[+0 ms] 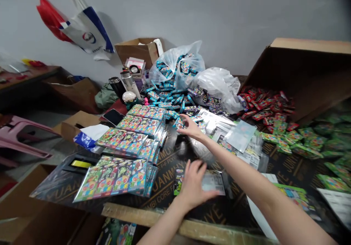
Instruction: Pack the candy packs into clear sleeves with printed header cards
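My right hand [189,127] reaches to the near edge of the heap of blue packets [170,95], its thumb and fingers closed on a small blue packet [179,122]. Nearer to me, my left hand [194,183] rests with fingers spread over a flat printed pack [212,183] with a clear front, partly hidden beneath it. Stacks of colourful filled packs [112,175] stand to the left of my hands. Some purple packets [208,98] lie behind, partly under a clear plastic bag [219,84].
Red packets [265,104] spill from a tipped cardboard box [298,66]; green packets [309,139] lie at the right. Clear sleeves [241,134] sit right of centre. Two flasks [130,84], a phone [113,117] and a yellow-and-black tool [81,164] are at the left. A wooden strip [137,215] edges the table.
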A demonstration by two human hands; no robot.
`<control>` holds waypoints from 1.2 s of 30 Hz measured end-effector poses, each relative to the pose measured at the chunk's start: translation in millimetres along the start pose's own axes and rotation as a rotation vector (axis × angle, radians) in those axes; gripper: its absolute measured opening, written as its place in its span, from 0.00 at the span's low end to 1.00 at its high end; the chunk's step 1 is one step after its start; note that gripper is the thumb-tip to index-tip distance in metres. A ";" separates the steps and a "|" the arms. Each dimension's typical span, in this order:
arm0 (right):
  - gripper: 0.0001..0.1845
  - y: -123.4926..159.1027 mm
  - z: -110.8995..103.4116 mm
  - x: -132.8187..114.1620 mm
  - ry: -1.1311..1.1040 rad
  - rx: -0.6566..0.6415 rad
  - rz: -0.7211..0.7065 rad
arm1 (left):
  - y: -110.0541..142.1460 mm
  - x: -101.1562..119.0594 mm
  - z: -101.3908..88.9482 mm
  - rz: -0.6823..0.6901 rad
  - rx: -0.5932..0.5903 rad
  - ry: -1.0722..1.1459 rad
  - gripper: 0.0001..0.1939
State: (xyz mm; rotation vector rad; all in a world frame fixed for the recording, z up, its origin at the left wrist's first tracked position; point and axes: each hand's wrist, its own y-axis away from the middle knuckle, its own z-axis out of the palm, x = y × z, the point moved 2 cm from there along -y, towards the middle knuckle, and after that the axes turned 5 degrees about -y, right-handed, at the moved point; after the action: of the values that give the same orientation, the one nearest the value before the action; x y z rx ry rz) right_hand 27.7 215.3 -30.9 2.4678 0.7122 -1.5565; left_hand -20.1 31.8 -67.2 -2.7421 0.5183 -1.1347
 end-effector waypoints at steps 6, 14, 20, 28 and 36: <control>0.37 119.1 -25.0 -18.2 -0.936 -0.569 0.468 | -20.3 -7.7 -50.6 -0.403 0.327 0.598 0.21; 0.45 185.5 -44.7 -17.7 -0.331 -0.121 0.174 | -25.1 24.0 -29.6 -0.500 0.040 0.899 0.12; 0.42 213.4 -62.1 -26.7 0.306 0.073 -0.309 | -20.4 26.9 -8.4 -0.454 -0.069 0.778 0.15; 0.34 243.3 -87.2 17.2 0.637 0.228 -0.096 | 1.1 7.7 5.9 0.138 -0.290 -0.268 0.48; 0.44 259.6 -82.1 24.1 0.432 0.054 -0.088 | 2.9 2.2 -3.5 0.161 -0.235 -0.332 0.52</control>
State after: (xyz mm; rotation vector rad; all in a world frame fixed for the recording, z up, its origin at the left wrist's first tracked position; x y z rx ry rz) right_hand 222.3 24.1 -48.8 2.8850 0.8557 -1.0812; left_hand -21.9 28.4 -64.0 -2.9320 0.8498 -0.5976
